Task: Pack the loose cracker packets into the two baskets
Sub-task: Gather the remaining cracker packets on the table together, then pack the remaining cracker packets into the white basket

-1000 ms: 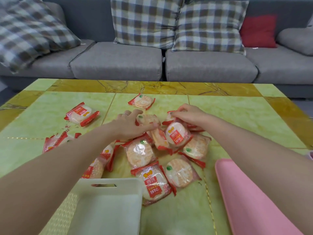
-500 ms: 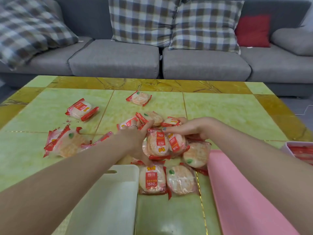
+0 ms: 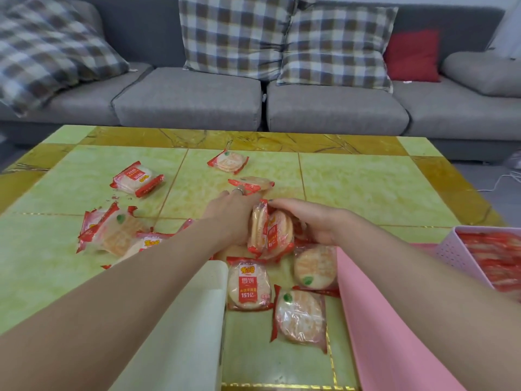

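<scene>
Red-and-clear cracker packets lie scattered over the green table (image 3: 366, 187). My left hand (image 3: 231, 215) and my right hand (image 3: 310, 221) press from both sides on an upright stack of packets (image 3: 267, 230) at the table's middle. Two loose packets (image 3: 248, 286) (image 3: 300, 316) lie just in front of the stack, between the baskets. The white basket (image 3: 186, 320) is at the near left under my left forearm. The pink basket (image 3: 375, 320) is at the near right, its inside hidden.
More packets lie at the left (image 3: 112, 235) (image 3: 136, 179) and farther back (image 3: 228, 162). A pink perforated bin (image 3: 451, 249) with packets inside stands at the right edge. A grey sofa (image 3: 253, 100) with plaid cushions runs behind the table.
Both hands have gathered flat packets from the pile into an upright stack squeezed between them. The view has shifted so the pink bin at the right shows more.
</scene>
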### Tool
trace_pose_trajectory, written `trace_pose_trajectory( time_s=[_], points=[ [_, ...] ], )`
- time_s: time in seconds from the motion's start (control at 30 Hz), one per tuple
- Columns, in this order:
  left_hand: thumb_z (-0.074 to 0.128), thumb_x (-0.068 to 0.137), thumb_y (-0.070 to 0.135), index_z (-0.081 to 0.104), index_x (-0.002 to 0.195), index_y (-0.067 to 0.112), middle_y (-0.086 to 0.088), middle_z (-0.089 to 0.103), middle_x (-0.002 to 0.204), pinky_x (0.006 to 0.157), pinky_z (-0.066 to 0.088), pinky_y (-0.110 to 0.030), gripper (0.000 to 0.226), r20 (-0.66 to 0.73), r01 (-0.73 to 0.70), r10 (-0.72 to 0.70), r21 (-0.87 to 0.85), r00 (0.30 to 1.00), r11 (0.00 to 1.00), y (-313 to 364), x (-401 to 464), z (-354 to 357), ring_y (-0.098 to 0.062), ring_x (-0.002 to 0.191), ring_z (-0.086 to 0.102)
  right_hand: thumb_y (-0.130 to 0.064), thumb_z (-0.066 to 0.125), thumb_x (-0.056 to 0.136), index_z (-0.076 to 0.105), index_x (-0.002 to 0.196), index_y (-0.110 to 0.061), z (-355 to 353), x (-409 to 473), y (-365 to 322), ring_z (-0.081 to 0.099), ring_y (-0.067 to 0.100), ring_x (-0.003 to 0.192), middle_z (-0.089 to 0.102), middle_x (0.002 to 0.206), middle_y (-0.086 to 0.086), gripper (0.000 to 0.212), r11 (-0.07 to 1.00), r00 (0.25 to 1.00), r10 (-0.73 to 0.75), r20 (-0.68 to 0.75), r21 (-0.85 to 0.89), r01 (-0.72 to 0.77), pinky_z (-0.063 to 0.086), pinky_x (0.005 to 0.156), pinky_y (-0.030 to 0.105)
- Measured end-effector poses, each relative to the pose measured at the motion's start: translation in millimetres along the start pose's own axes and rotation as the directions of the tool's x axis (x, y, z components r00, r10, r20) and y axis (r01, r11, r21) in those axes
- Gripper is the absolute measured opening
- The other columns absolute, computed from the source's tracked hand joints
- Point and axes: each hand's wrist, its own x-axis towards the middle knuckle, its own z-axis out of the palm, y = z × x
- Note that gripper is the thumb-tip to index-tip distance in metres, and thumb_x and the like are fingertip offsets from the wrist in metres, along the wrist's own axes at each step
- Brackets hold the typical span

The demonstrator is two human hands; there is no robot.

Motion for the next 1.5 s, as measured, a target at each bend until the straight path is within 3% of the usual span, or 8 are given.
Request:
trace_pose_trajectory(
  time_s=[0.37,0.53,0.83,1.0,1.17,1.27,1.37,1.5],
  points=[
    [0.066,0.084,0.030,0.054,0.118,0.027,-0.003,0.058,0.109,0.077,0.057,-0.045,0.037,-0.185,-0.130,0.115,-0.071,0.976,0.989,-6,-69,-82,-0.027,0.099,0.062,-0.054,0.055,0.097,0.070,0.086,-0.025,28,-85,-53,0.073,0.008,0.062,0.077,0.072,-0.007,0.034,0.959,0.967,-0.243,-0.069,0.129,0.251,0.054,0.058,0.020],
    [0.073,0.080,0.021,0.061,0.109,0.016,-0.007,0.059,0.098,0.078,0.053,-0.045,0.032,-0.309,-0.174,0.141,-0.084,0.940,0.981,-28,-143,-127,-0.030,0.095,0.060,-0.055,0.058,0.094,0.074,0.105,-0.017,76,-123,-81,0.077,0.026,0.089,0.080,0.096,0.006,0.043,0.917,0.930,-0.365,-0.048,0.156,0.368,0.062,0.086,0.041],
    [0.059,0.079,0.055,0.042,0.146,0.037,0.004,0.046,0.137,0.102,0.049,-0.041,0.071,0.032,-0.062,0.077,-0.341,0.997,0.938,-81,-236,-33,-0.016,0.119,0.056,-0.081,0.051,0.069,0.068,0.123,-0.023,192,-121,-43,0.067,0.027,0.110,0.071,0.123,0.004,0.082,0.976,0.972,-0.212,-0.102,-0.077,0.204,0.052,0.101,0.043],
    [0.077,0.065,0.063,0.010,0.158,0.040,0.005,0.023,0.157,0.115,0.034,-0.042,0.117,0.229,-0.044,0.060,-0.072,0.972,0.996,-69,-244,-37,-0.022,0.144,0.020,-0.052,0.036,0.102,0.063,0.078,-0.012,192,-141,-35,0.060,0.027,0.085,0.063,0.081,0.005,0.055,0.832,0.912,-0.387,-0.136,-0.478,0.282,0.039,0.061,0.030],
    [0.069,0.083,0.059,0.016,0.156,0.027,-0.017,0.034,0.154,0.109,0.039,-0.049,0.096,0.112,0.309,-0.293,-0.173,0.949,0.935,-87,-241,-46,-0.039,0.139,0.036,-0.041,0.043,0.097,0.056,0.130,-0.019,180,-138,-10,0.065,0.031,0.095,0.060,0.122,0.012,0.041,0.737,0.852,-0.461,-0.247,-0.641,0.213,0.054,0.080,0.039],
    [0.061,0.096,0.041,0.031,0.143,0.006,-0.016,0.053,0.125,0.070,0.057,-0.038,0.066,0.313,0.561,-0.469,-0.374,0.826,0.739,-88,-245,-35,-0.030,0.100,0.063,-0.035,0.046,0.099,0.022,0.156,-0.025,180,-142,9,0.066,0.025,0.085,0.057,0.134,0.010,0.062,0.826,0.938,-0.280,-0.204,-0.549,0.127,0.055,0.069,0.037],
    [0.049,0.096,0.012,0.050,0.110,0.004,-0.017,0.061,0.113,0.059,0.059,-0.035,0.017,0.258,0.516,-0.449,-0.351,0.856,0.782,-86,-246,-26,-0.024,0.079,0.064,-0.016,0.045,0.100,0.009,0.160,-0.029,184,-149,25,0.070,0.027,0.077,0.068,0.118,0.011,0.071,0.842,0.925,-0.325,-0.194,-0.504,0.191,0.061,0.069,0.045],
    [0.047,0.094,0.006,0.053,0.105,0.005,-0.013,0.061,0.104,0.057,0.062,-0.035,0.012,0.289,0.469,-0.375,-0.421,0.881,0.776,-68,-244,-31,-0.025,0.081,0.070,-0.008,0.045,0.094,0.016,0.159,-0.024,169,-155,41,0.067,0.023,0.082,0.066,0.110,0.007,0.073,0.834,0.900,-0.351,-0.257,-0.522,0.177,0.055,0.063,0.037]
  ],
)
